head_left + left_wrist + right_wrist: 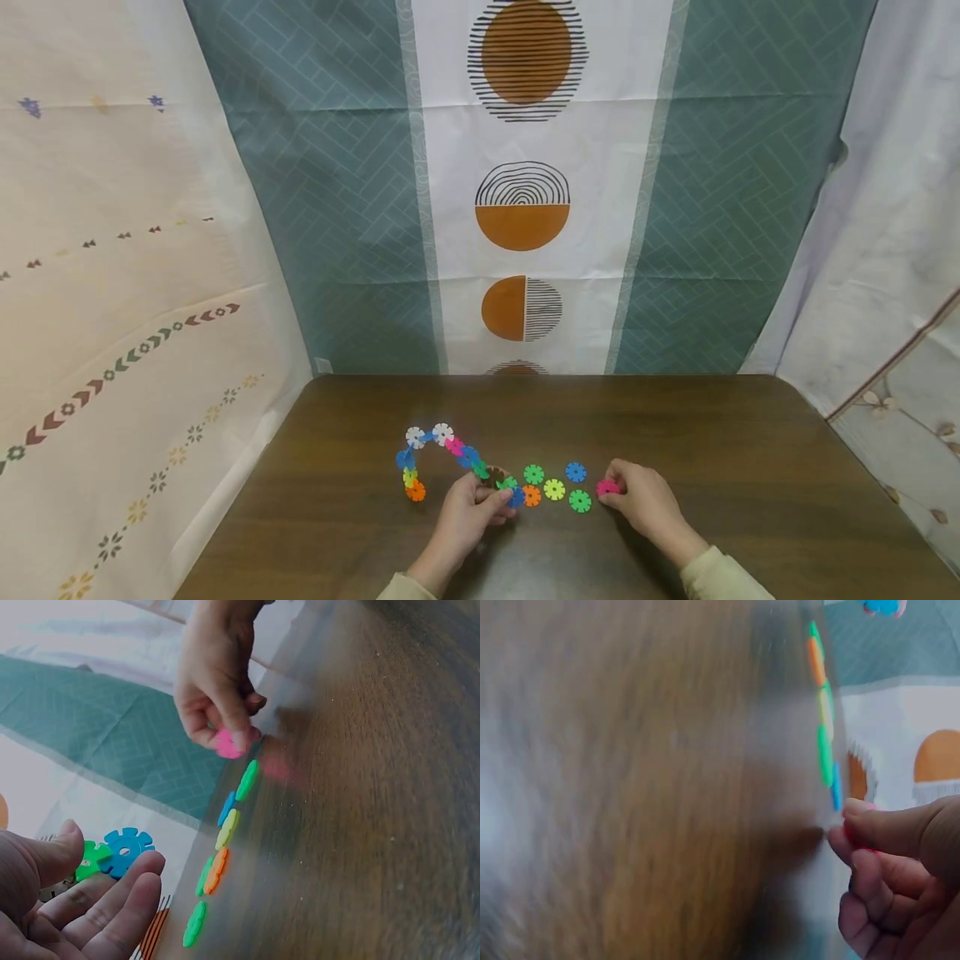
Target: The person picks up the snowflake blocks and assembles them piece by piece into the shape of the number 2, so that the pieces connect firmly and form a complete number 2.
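Note:
My left hand (467,510) grips the near end of a chain of interlocking notched plastic discs (442,433), where a green disc (90,859) meets a blue disc (126,851). The chain curves up and left across the table to an orange disc (416,490). Between thumb and fingers of my right hand (647,498) is a loose pink disc (607,487), partly covered in the right wrist view. Several loose discs lie flat between the hands, including a yellow disc (554,489), a blue disc (576,472) and a green disc (580,501).
The brown wooden table (720,433) reaches back to a hanging teal and white curtain (360,250). Pale patterned cloths hang on the left (112,292) and right (900,375).

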Available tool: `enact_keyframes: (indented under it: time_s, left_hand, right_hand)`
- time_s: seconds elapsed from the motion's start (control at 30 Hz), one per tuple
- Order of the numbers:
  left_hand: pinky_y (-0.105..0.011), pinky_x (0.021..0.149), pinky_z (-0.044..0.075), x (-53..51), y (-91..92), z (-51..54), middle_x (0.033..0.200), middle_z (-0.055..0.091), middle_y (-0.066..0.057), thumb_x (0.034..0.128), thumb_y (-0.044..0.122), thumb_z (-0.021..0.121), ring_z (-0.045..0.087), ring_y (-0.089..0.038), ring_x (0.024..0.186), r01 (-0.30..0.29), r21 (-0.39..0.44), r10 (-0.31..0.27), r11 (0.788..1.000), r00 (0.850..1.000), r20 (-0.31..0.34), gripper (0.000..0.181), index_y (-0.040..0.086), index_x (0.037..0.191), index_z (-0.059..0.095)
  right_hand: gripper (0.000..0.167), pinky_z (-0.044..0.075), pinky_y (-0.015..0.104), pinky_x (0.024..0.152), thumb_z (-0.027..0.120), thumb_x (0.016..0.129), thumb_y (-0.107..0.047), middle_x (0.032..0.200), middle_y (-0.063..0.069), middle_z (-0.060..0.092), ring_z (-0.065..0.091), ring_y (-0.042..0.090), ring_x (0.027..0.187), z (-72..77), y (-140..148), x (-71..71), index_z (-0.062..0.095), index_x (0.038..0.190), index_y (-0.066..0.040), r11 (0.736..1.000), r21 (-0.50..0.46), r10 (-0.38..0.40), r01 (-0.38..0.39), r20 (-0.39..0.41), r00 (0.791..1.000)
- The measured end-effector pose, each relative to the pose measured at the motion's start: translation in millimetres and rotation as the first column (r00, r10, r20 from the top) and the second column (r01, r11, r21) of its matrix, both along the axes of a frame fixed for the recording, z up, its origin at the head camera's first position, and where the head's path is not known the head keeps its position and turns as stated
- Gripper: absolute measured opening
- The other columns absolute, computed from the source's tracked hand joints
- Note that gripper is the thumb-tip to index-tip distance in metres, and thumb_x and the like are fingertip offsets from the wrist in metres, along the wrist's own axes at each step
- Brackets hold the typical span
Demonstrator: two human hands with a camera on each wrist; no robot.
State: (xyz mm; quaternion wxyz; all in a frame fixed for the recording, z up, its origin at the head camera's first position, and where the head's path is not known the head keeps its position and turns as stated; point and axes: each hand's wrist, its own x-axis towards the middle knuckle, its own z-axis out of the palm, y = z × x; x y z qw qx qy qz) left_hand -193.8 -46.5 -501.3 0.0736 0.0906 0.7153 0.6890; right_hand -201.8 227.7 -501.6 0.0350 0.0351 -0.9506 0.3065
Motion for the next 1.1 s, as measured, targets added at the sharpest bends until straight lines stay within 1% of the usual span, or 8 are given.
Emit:
enact_keyframes:
  time_s: [0.07, 0.13, 0.27, 0.37, 0.47, 0.63, 0.83, 1.1]
  left_hand:
    - [-0.039, 0.068, 0.059, 0.0, 0.5, -0.7, 0.09, 0.071, -0.021, 0.0918, 0.007, 0.067, 0.071, -0.03, 0.075, 0.002, 0.008, -0.002, 1.0, 1.0, -0.002, 0.03, -0.01, 0.115, 0.058]
    - [-0.037, 0.067, 0.059, 0.1, 1.3, -1.1, 0.09, 0.072, -0.02, 0.0921, 0.007, 0.067, 0.071, -0.027, 0.075, 0.008, 0.005, -0.007, 1.0, 1.0, -0.016, 0.031, -0.011, 0.116, 0.057]
    - [-0.035, 0.067, 0.059, 1.3, 3.8, -0.1, 0.092, 0.072, -0.019, 0.0925, 0.007, 0.066, 0.071, -0.026, 0.074, 0.023, -0.001, -0.023, 1.0, 0.998, -0.051, 0.032, -0.011, 0.117, 0.057]
    - [-0.034, 0.067, 0.059, 3.4, 6.3, 2.1, 0.093, 0.071, -0.017, 0.0927, 0.007, 0.066, 0.071, -0.025, 0.075, 0.029, -0.004, -0.029, 1.0, 0.998, -0.057, 0.03, -0.009, 0.116, 0.058]
    - [-0.032, 0.067, 0.059, 5.1, 8.8, 3.8, 0.094, 0.072, -0.015, 0.0928, 0.008, 0.066, 0.071, -0.024, 0.076, 0.029, -0.016, -0.029, 0.999, 0.998, -0.056, 0.027, -0.006, 0.116, 0.06]
    - [-0.03, 0.067, 0.059, 7.0, 12.0, 5.8, 0.094, 0.072, -0.013, 0.0931, 0.009, 0.066, 0.071, -0.026, 0.077, 0.034, -0.037, -0.037, 0.999, 0.997, -0.064, 0.026, -0.003, 0.115, 0.061]
    - [-0.031, 0.066, 0.059, 7.0, 14.8, 5.1, 0.095, 0.072, -0.016, 0.0928, 0.004, 0.065, 0.071, -0.029, 0.078, 0.043, -0.052, -0.046, 0.998, 0.997, -0.059, 0.024, -0.002, 0.115, 0.06]
    - [-0.029, 0.066, 0.058, 8.7, 15.2, 8.8, 0.092, 0.073, -0.009, 0.0913, 0.006, 0.067, 0.071, -0.024, 0.077, 0.053, -0.133, -0.065, 0.99, 0.994, -0.088, 0.025, -0.002, 0.115, 0.062]
  right_hand:
    - [0.012, 0.044, 0.027, 0.052, 0.077, 0.083, -0.012, 0.071, -0.005, 0.058, 0.05, 0.012, 0.056, 4.1, -5, 3.6, 0.065, 0.082, -0.014, 0.997, -0.075, 0.031, -0.03, 0.005, 1.0]
    - [0.003, 0.046, 0.026, 0.049, 0.071, 0.089, -0.011, 0.074, -0.003, 0.062, 0.054, 0.013, 0.053, 7.6, -11, 7.3, 0.069, 0.087, -0.012, 0.982, -0.163, 0.098, -0.095, 0.011, 0.995]
    - [0.009, 0.045, 0.026, 0.045, 0.061, 0.097, -0.013, 0.075, 0.006, 0.067, 0.059, 0.018, 0.052, 12.6, -24, 11.8, 0.066, 0.095, -0.006, 0.911, -0.354, 0.239, -0.213, 0.031, 0.971]
    - [0.015, 0.049, 0.03, 0.047, 0.064, 0.096, -0.017, 0.076, 0.013, 0.068, 0.06, 0.021, 0.052, 15.3, -33, 14.0, 0.065, 0.096, -0.002, 0.846, -0.474, 0.294, -0.244, 0.033, 0.955]
    - [0.019, 0.051, 0.031, 0.049, 0.066, 0.094, -0.019, 0.076, 0.015, 0.068, 0.059, 0.019, 0.05, 16.6, -41, 15.3, 0.068, 0.099, -0.001, 0.817, -0.515, 0.312, -0.26, 0.014, 0.95]
    - [0.022, 0.047, 0.027, 0.047, 0.065, 0.095, -0.019, 0.073, 0.009, 0.067, 0.055, 0.012, 0.048, 15.9, -49, 15.2, 0.07, 0.105, 0.0, 0.838, -0.471, 0.301, -0.274, -0.02, 0.953]
    - [0.023, 0.048, 0.027, 0.047, 0.064, 0.096, -0.02, 0.07, 0.003, 0.064, 0.054, 0.009, 0.049, 16.0, -55, 14.8, 0.07, 0.106, 0.001, 0.861, -0.426, 0.293, -0.278, -0.031, 0.956]
    - [0.021, 0.041, 0.024, 0.043, 0.067, 0.094, -0.021, 0.063, 0.007, 0.062, 0.055, 0.015, 0.047, 18.0, -58, 15.4, 0.07, 0.104, -0.003, 0.888, -0.386, 0.256, -0.248, -0.031, 0.966]
